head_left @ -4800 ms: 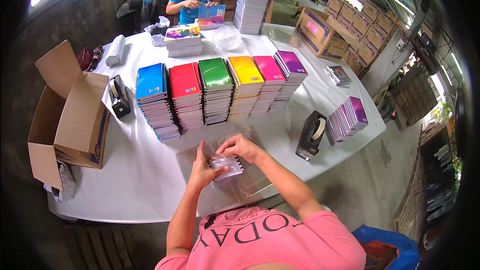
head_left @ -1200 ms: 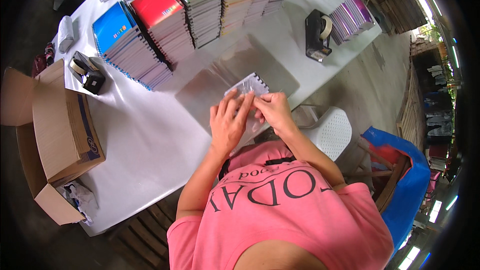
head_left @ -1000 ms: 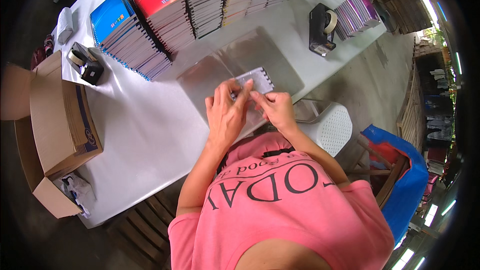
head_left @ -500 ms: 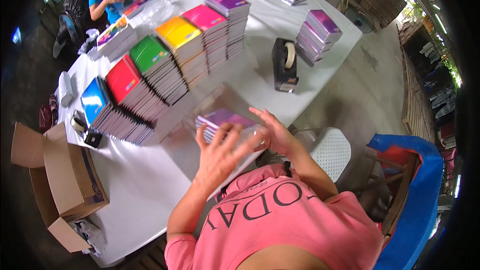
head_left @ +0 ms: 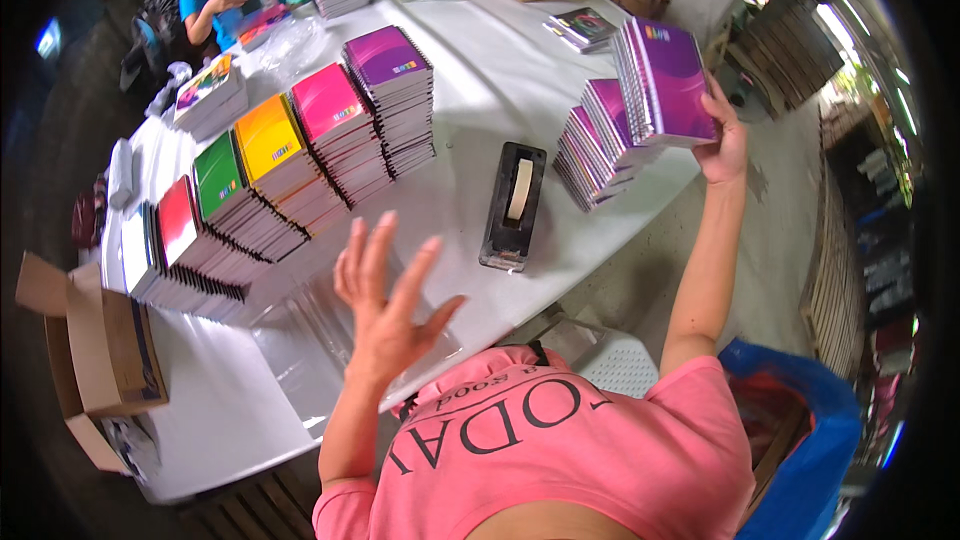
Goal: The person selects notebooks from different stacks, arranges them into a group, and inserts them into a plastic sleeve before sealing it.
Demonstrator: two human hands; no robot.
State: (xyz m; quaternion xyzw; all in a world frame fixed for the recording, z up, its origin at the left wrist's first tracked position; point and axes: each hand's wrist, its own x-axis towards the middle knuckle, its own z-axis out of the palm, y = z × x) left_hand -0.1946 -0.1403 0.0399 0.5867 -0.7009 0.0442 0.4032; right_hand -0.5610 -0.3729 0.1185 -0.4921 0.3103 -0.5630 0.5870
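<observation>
Carrying the purple notebooks point(head_left: 668, 85) to the right of the tape dispenser point(head_left: 505, 238) in our right hand point(head_left: 726, 138), we leave our left hand point(head_left: 388, 322) freed, spread wide.

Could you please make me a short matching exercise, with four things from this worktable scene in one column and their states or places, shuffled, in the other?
Things:
1. Right hand
2. Left hand
3. Black tape dispenser
4. Green-covered stack

States or places:
A. Between the red-covered stack and the yellow-covered stack
B. Gripping purple notebooks
C. Loaded with a pale tape roll
D. Fingers spread, holding nothing

Right pairs: 1-B, 2-D, 3-C, 4-A
</observation>
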